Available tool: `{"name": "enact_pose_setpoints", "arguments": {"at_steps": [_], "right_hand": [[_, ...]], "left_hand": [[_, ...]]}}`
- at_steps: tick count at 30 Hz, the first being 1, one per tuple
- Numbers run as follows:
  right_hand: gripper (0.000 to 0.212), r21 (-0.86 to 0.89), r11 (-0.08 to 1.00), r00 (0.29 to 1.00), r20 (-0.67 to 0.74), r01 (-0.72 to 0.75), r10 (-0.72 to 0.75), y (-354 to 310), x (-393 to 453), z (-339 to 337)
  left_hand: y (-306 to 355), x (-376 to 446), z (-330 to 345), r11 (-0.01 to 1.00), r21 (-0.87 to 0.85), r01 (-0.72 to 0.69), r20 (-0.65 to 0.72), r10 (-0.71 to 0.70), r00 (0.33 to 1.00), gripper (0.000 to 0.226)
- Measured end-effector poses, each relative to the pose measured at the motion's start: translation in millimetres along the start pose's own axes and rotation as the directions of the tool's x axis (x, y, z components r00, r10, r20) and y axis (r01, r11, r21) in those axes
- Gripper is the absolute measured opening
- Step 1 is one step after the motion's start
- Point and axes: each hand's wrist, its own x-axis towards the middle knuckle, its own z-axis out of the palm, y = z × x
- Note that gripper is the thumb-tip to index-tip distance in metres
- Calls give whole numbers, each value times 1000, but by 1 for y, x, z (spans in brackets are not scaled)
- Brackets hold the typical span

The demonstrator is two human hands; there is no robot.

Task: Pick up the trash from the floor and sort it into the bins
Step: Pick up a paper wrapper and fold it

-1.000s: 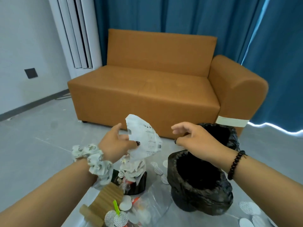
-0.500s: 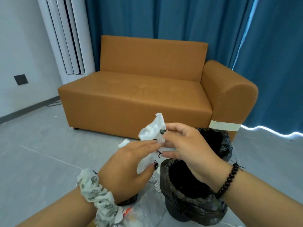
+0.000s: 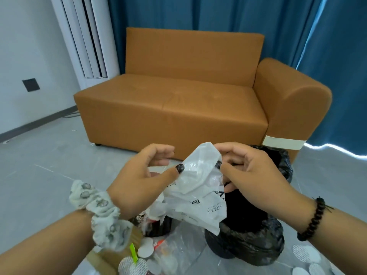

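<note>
A crumpled white plastic wrapper [image 3: 200, 193] with black print hangs in the air between both hands. My right hand [image 3: 250, 171] pinches its top edge. My left hand [image 3: 143, 175] holds its left side, thumb pressed on the plastic and fingers curled above it. Below the wrapper stands a bin lined with a black bag [image 3: 248, 241]. A second black-lined bin [image 3: 282, 161] stands behind it, partly hidden by my right hand. Left of the near bin sits a small dark container [image 3: 156, 225] stuffed with white trash.
White round pads [image 3: 145, 250], clear plastic film [image 3: 178, 253] and a brown cardboard piece [image 3: 105, 261] lie on the grey floor near me. More pads [image 3: 305, 255] lie at the lower right. An orange sofa [image 3: 178, 100] stands ahead, blue curtains behind it.
A second ago only my left hand held the wrapper. My right hand came in and took its top, and the wrapper now hangs spread over the near bin.
</note>
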Motion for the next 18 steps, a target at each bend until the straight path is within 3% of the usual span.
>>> {"name": "enact_pose_setpoints", "arguments": {"at_steps": [2,5,7,10,14,18], "right_hand": [[39,72,997,999,37,33,-35,-2,-2,2],[42,151,987,996,54,60,-69,-2,-6,3],[42,185,981,998,29,57,-63,1,-8,1],[46,194,980,999,-11,38,-37,4,-8,-1],[45,187,982,999,-36,-9,16,5,-8,-4],[27,290,952,995,49,-93,83,3,-9,0]], "left_hand": [[-5,3,3,977,-109,183,111,-171,979,43],[-7,6,6,940,-229,252,220,-202,954,41],[-6,8,8,923,-295,246,274,-165,947,47],[-1,11,12,909,-359,212,315,-96,944,31],[-5,13,15,941,-328,89,248,-5,969,17],[-2,11,14,953,-302,19,159,31,987,15]]}}
